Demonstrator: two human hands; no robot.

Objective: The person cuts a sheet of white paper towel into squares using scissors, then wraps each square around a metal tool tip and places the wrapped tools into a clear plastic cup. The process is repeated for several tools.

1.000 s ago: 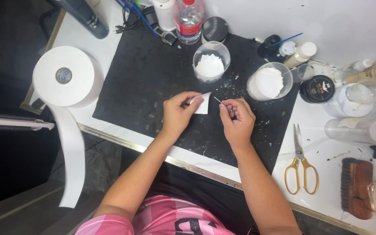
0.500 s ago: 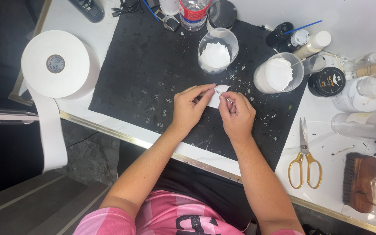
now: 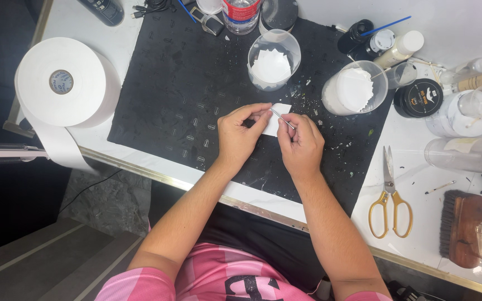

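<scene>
My left hand (image 3: 240, 135) pinches a small white paper square (image 3: 275, 119) over the black mat (image 3: 179, 83). My right hand (image 3: 301, 146) holds thin metal tweezers (image 3: 282, 118), whose tips lie on the paper square. The two hands sit close together near the mat's middle. Just beyond them stand a clear cup of white paper pieces (image 3: 273, 59) and a second clear cup of white paper pieces (image 3: 354, 87) to the right.
A big white paper roll (image 3: 62, 83) lies at the left with its strip hanging off the table. Yellow-handled scissors (image 3: 389, 198) and a wooden brush (image 3: 462, 227) lie at the right. Bottles and a black jar (image 3: 425, 98) crowd the far right.
The view has shifted slightly; my hands stay together on the paper square, and the tweezers now rest across it.
</scene>
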